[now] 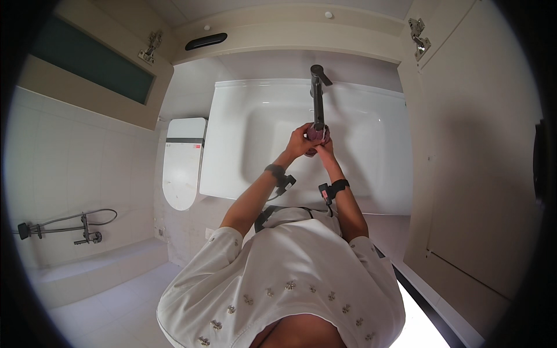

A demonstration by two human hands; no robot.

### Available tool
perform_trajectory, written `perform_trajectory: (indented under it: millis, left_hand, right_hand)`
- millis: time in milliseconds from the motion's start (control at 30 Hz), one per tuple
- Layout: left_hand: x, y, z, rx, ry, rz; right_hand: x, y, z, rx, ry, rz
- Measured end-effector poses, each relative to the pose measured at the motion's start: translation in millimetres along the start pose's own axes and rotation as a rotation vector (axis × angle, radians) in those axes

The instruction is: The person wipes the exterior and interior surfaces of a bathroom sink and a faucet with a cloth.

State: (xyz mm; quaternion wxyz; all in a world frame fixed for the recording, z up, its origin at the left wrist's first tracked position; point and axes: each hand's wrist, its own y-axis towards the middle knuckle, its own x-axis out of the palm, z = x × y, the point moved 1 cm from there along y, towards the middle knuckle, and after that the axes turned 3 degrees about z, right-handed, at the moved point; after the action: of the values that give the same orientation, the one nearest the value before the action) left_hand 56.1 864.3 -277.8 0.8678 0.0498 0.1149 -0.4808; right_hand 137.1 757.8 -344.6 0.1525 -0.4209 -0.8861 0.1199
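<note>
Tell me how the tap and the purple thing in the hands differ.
Colour: the tap is dark grey, the purple thing a muted purple.
Shape: the tap is long and slim, the purple thing compact and partly hidden.
Support: the tap stands at the back of the sink; the left hand and right hand hold the purple thing.
Shared: both show against the white sink, close together.

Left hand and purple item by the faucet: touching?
Touching. The head view shows the left hand laid on the purple item, no gap between.
</note>
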Motion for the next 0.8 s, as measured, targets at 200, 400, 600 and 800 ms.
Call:
perform_trajectory:
  millis: [200, 400, 600, 800]
  left_hand:
    - [-2.2, -0.1, 8.5, -0.015, -0.030, 0.017]
    - [-3.8, 1.0, 10.4, -0.005, 0.003, 0.025]
    - [-6.2, 1.4, 18.5, -0.027, 0.031, -0.014]
    - [-5.9, 1.3, 24.6, -0.005, -0.016, -0.014]
  right_hand:
    - [2.0, -1.4, -2.5, -0.027, 0.034, -0.008]
    - [2.2, 1.4, -2.5, 0.001, 0.010, -0.021]
    - [2.7, -2.2, -10.7, 0.013, 0.030, -0.029]
    - [0.7, -4.1, -16.7, 0.001, 0.026, -0.034]
